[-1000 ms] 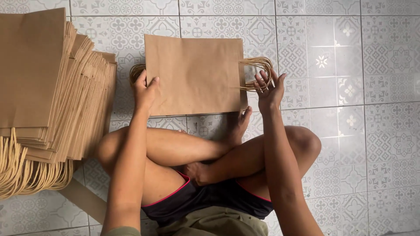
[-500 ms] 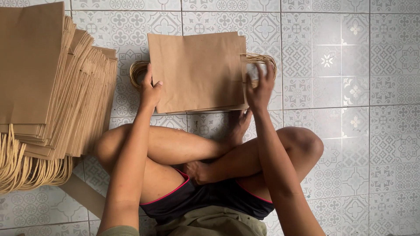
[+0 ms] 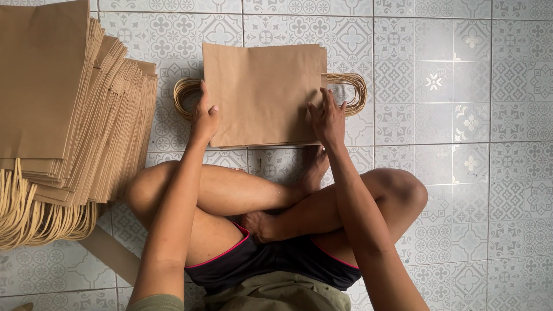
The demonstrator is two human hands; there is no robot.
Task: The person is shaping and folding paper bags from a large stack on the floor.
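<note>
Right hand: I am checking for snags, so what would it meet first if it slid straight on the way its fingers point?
The right hand already lies on the brown paper bags; straight on is more bag paper, then probably bare tiled floor.

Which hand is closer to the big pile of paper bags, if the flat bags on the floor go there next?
Left, probably. The left hand rests on the edge of the flat bags nearest the big pile. The right hand sits on the far edge, by the twisted handles.
</note>
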